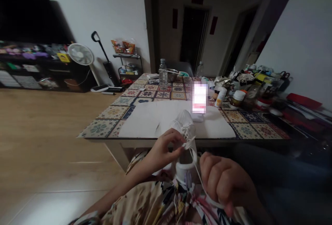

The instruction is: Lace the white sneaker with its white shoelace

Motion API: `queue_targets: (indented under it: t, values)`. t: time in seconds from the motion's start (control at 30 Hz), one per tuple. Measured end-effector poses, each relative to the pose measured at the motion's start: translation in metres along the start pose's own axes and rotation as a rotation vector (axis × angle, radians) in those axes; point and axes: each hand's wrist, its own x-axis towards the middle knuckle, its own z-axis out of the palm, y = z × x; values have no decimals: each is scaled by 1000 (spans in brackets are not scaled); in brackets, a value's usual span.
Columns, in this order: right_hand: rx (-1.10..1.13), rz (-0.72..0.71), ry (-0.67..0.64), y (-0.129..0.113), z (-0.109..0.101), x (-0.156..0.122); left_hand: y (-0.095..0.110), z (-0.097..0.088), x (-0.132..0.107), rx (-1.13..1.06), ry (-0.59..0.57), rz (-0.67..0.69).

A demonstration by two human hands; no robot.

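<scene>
Fingers of the left hand (161,150) pinched on a white flat lace (187,144) at the top of a white lace-up sneaker (179,119); sneaker tilted heel-down on the floral-print garment (153,204) over the lap, toe forward. Right hand (226,183) curled closed around the lace's long end. Beyond: white cloth sheet (145,121), tile-patterned table (241,128), white-capped jar (238,97), label unreadable.

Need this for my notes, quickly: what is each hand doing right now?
Left hand: closed in a pinch on the white shoelace at the white sneaker.
Right hand: closed, holding the same white shoelace.
</scene>
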Motion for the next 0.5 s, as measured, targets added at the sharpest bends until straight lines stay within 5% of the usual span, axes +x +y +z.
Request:
queue_targets:
  t: [0.1, 0.2, 0.37, 0.5]
  values:
    - [-65, 206, 141, 10, -10, -8, 1, 1, 1, 0, 0, 16]
    - [-405, 416, 308, 35, -21, -12, 4, 1, 2, 26, -45, 36]
    - [-514, 423, 120, 52, -25, -13, 11, 0, 3, 94, -72, 85]
    - [-527, 388, 115, 50, -20, -11, 8, 1, 3, 11, -86, 152]
